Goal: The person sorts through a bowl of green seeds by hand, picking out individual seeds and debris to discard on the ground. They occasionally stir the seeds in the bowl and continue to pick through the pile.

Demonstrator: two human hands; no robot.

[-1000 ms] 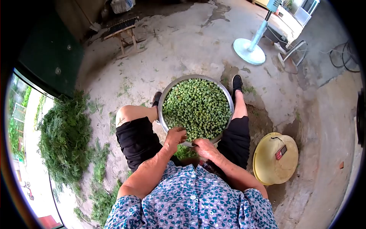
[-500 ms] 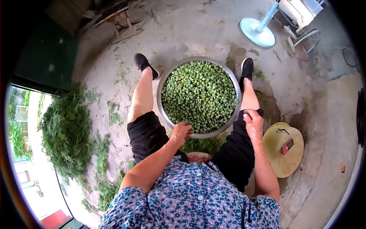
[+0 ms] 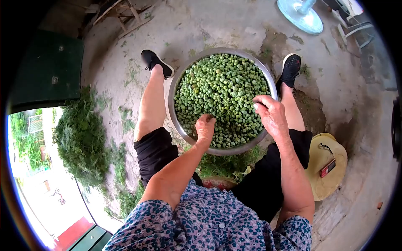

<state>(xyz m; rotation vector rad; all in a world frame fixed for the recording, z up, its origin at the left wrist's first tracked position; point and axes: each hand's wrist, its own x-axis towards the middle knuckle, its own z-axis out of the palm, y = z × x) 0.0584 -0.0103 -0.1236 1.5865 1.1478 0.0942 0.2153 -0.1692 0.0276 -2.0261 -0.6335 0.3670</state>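
Between my feet stands a wide metal basin point(image 3: 172, 109) heaped with small, round, knobbly green pods point(image 3: 224, 90). My left hand point(image 3: 205, 129) is over the near left part of the heap, its fingers curled together at the pods. Over the basin's right rim, my right hand point(image 3: 271, 116) has thumb and fingers bent into a pinch. Anything inside either hand is hidden or too small to name.
Feathery green cuttings point(image 3: 81, 140) are piled at left, with more greenery point(image 3: 224, 163) below the basin. A yellowish round lid or seat point(image 3: 320, 184) at right bears a red phone point(image 3: 327, 168). A pale blue stand base point(image 3: 299, 19) stands at upper right.
My right hand has moved from my knee up to the basin's right rim. My left hand has gone from the near rim in over the pods. The view has shifted closer.
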